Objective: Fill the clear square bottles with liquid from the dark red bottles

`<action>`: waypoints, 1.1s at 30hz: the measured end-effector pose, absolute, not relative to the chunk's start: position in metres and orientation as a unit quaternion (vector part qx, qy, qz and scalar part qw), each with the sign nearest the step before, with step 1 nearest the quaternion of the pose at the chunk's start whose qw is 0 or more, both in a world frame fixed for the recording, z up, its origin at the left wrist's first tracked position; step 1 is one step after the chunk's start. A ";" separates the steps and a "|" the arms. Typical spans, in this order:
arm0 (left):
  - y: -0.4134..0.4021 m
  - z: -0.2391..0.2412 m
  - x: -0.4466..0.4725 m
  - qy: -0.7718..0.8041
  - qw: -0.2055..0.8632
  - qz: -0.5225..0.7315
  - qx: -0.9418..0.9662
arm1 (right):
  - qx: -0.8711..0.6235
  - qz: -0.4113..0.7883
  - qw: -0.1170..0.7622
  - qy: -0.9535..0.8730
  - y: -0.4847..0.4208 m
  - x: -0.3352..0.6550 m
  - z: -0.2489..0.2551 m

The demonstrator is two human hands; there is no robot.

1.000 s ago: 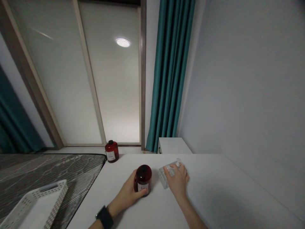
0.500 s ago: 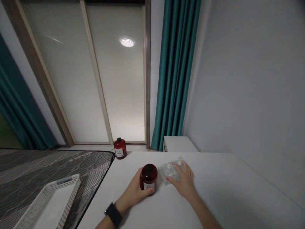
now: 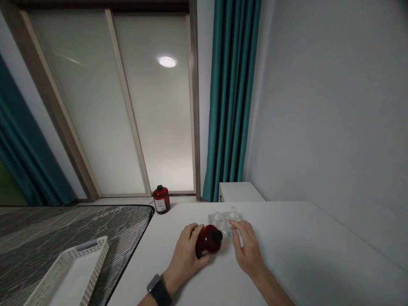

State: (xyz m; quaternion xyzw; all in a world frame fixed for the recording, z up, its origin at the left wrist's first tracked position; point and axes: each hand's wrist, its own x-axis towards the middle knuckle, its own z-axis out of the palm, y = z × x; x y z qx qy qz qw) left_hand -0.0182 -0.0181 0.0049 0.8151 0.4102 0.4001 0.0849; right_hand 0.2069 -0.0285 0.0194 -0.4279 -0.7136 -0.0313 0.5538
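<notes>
My left hand [image 3: 188, 250] is wrapped round a dark red bottle [image 3: 205, 243] with a black cap. The bottle is tilted, its cap pointing right toward my other hand. My right hand [image 3: 248, 246] has its thumb and fingers apart with nothing between them. Just beyond its fingertips lie clear, see-through pieces [image 3: 219, 219] of what looks like plastic; their exact kind cannot be made out. A second red bottle [image 3: 161, 200] with a black cap and white label stands upright at the table's far left corner.
The white table [image 3: 287, 263] has a grey patterned mattress-like surface [image 3: 127, 229] along its left side. A white perforated basket [image 3: 95, 267] rests on that. Beyond the table are a white cabinet [image 3: 242, 191], a teal curtain [image 3: 234, 106] and sliding frosted panels [image 3: 162, 127].
My left hand has tipped the bottle from upright to leaning right. The right hand has come off the clear pieces and drawn back slightly toward me.
</notes>
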 end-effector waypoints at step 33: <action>-0.039 0.024 -0.008 0.321 0.387 0.339 0.795 | -0.396 0.163 0.473 -0.770 -0.051 0.205 0.037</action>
